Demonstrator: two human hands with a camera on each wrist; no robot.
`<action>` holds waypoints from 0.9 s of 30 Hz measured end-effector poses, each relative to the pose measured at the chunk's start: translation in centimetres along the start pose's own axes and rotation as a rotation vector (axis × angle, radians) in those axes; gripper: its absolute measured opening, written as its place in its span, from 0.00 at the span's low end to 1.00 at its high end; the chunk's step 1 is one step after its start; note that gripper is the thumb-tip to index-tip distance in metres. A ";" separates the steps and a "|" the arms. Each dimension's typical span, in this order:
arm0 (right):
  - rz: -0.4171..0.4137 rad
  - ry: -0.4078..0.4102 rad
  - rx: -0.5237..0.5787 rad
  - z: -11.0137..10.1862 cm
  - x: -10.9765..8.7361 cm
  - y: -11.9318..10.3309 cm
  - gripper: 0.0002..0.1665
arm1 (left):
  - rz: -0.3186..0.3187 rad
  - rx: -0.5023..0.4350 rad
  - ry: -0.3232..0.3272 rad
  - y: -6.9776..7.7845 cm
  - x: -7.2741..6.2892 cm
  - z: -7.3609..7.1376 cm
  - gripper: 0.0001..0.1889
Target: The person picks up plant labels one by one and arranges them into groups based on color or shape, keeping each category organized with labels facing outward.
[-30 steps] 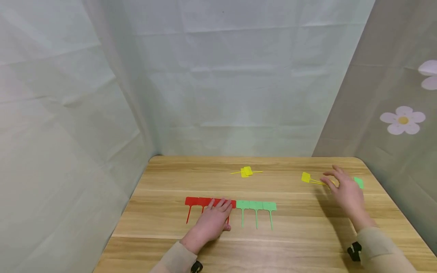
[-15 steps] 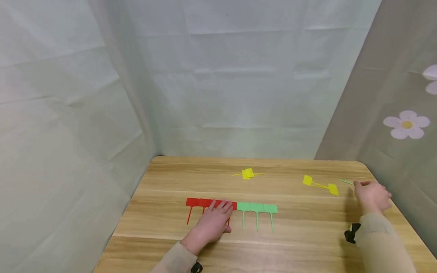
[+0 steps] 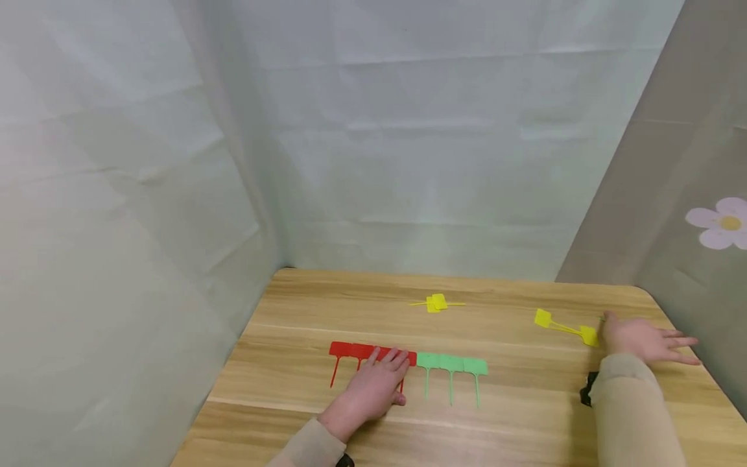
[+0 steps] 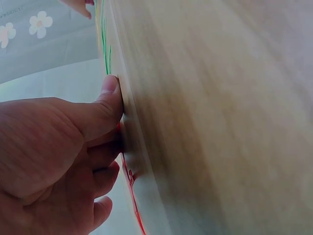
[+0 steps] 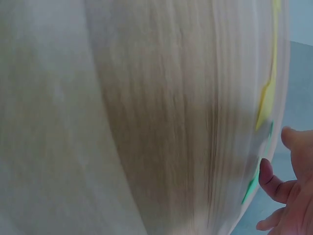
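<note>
My left hand (image 3: 376,389) rests with its fingers stretched over a row of red cable-tie tags (image 3: 341,349), square heads side by side and thin stems toward me. Joining their right end is a row of green cable-tie tags (image 3: 452,363). At the right of the table, my right hand (image 3: 644,340) hovers low, fingers spread. Beside its fingers, a loose green cable-tie tag (image 5: 251,190) lies on the table in the right wrist view; the hand mostly hides it in the head view. Just left of that hand lie two yellow cable-tie tags (image 3: 543,318), stems together.
Two more yellow cable-tie tags (image 3: 436,302) overlap near the back edge of the wooden table (image 3: 502,415). Pale cloth (image 3: 420,162) hangs behind and at the left; a grey flowered cloth (image 3: 671,214) hangs at the right.
My right hand has moved right from the yellow tags to the loose green tag, then its fingers have spread. The left hand stays on the red tags. The head view has shifted slightly.
</note>
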State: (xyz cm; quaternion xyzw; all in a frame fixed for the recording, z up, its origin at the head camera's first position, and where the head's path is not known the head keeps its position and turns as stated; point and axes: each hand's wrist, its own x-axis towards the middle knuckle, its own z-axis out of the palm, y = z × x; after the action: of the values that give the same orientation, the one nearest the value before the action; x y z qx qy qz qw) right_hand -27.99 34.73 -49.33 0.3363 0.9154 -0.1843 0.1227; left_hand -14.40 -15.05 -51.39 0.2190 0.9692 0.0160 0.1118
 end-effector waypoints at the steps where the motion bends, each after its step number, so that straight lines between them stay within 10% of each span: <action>1: 0.007 0.000 -0.022 0.0 -0.1 -0.1 0.67 | 0.000 0.001 0.000 0.1 0.0 0.0 0.40; 10: 0.099 -0.083 -0.061 -0.1 0.9 0.0 0.54 | 0.007 0.010 0.008 0.4 -0.1 0.1 0.41; 27: 0.016 -0.120 0.029 -1.9 0.1 1.7 0.54 | -0.007 0.016 0.011 0.2 0.0 -0.2 0.41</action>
State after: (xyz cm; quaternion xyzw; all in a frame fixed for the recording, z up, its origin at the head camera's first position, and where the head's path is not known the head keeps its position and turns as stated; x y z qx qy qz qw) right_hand -27.16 36.76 -48.05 0.3336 0.9009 -0.2165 0.1737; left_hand -14.34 -14.87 -51.13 0.2164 0.9706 0.0092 0.1049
